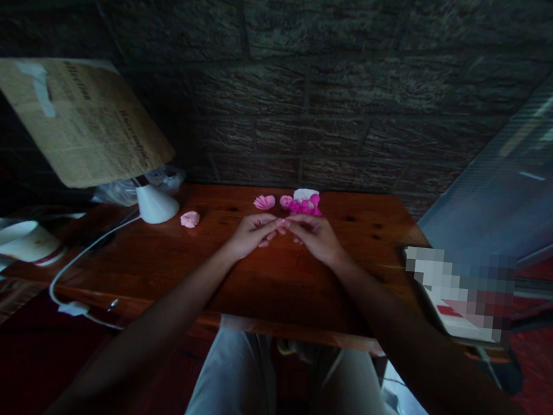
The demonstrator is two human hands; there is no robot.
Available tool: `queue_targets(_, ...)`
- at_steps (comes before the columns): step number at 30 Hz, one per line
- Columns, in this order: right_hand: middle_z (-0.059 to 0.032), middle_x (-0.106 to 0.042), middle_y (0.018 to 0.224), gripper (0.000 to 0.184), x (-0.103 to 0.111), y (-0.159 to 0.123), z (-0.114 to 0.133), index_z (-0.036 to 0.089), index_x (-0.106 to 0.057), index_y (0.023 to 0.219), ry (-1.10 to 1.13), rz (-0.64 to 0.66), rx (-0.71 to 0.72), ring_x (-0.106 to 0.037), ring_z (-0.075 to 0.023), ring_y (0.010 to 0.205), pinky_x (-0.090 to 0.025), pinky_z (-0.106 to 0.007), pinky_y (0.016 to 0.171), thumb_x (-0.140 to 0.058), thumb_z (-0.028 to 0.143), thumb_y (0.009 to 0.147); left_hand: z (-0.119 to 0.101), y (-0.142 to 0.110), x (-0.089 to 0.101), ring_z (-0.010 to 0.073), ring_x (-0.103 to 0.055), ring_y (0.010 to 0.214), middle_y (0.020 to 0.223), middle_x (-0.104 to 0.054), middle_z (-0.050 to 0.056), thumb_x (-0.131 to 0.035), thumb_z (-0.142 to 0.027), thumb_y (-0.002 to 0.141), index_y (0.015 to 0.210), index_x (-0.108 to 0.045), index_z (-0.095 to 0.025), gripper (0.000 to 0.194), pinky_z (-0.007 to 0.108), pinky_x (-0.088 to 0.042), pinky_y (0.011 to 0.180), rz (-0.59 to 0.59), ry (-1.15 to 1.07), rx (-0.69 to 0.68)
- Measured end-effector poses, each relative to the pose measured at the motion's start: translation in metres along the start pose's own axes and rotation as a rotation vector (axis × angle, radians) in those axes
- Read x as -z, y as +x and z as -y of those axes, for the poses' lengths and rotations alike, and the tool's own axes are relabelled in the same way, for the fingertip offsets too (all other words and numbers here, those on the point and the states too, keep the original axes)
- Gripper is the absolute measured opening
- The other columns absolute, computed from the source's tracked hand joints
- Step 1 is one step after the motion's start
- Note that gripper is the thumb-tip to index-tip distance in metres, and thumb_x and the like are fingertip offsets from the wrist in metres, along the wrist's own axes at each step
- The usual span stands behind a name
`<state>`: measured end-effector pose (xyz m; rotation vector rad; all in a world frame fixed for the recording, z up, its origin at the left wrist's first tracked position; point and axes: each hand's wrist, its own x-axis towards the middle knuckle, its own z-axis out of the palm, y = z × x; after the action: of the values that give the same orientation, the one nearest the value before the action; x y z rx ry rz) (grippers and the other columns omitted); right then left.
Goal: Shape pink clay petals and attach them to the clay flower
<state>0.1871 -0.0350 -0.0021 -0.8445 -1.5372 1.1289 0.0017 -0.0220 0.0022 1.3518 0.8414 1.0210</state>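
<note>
- My left hand (pixel 256 233) is drawn into a narrow pinch, its thumb and fingers closed on a small pink piece (pixel 283 222) above the counter (pixel 269 285).
- My right hand (pixel 317 235) meets it from the other side, thumb and fingers also close together on that same small pink piece, which sits right where my fingertips come together; its exact shape is too small to tell.
- Just beyond my fingers, toward the wall (pixel 277 103), a pink fan-like piece (pixel 264 202) lies on the counter, with a round pink piece (pixel 285 202) to its right.
- Next to that round one I see a bright magenta cluster (pixel 306 206), with a white item (pixel 306 194) right behind it; I can't tell what the white one is.
- Off to my left, well apart from the others, a pale pink crumpled piece (pixel 190 219) lies near the white base of the lamp (pixel 156 206).
- The lamp's tan shade (pixel 89 124) has printed lettering on it and leans out over the counter's left end, with clear plastic (pixel 116 192) partly behind the base.
- A white cup-like container (pixel 23 240) lies tilted at the far left.
- On my right, a pixelated patch hides most of a flat object (pixel 461 320) at the counter's edge.
</note>
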Motion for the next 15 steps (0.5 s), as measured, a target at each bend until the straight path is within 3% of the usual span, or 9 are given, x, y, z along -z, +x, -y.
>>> queue_targets(9,-0.0035,-0.077,0.089,0.031,0.0018,0.003,-0.003,0.021,-0.078,0.09,0.036,0.001,0.02,-0.062,-0.0119,0.067,-0.051,-0.025,0.059,-0.076,0.05,0.079,-0.0008,0.0029,0.0005,0.0038,-0.038,0.047,0.065,-0.064,0.003,-0.086,-0.053,0.07,0.079,-0.075,-0.01,0.045,0.016,-0.014,0.039,0.032,-0.105,0.095)
queue_targets(15,-0.0035,-0.077,0.088,0.029,0.0035,0.0009,0.0009,0.021,-0.077,0.089,0.039,0.014,0.043,-0.063,-0.0121,0.067,-0.051,-0.025,0.058,-0.075,0.049,0.081,-0.0035,0.0015,-0.0041,0.0021,-0.04,0.049,0.073,-0.067,0.003,-0.094,-0.045,0.061,0.081,-0.073,-0.011,0.045,0.014,-0.016,0.039,0.054,-0.263,0.144)
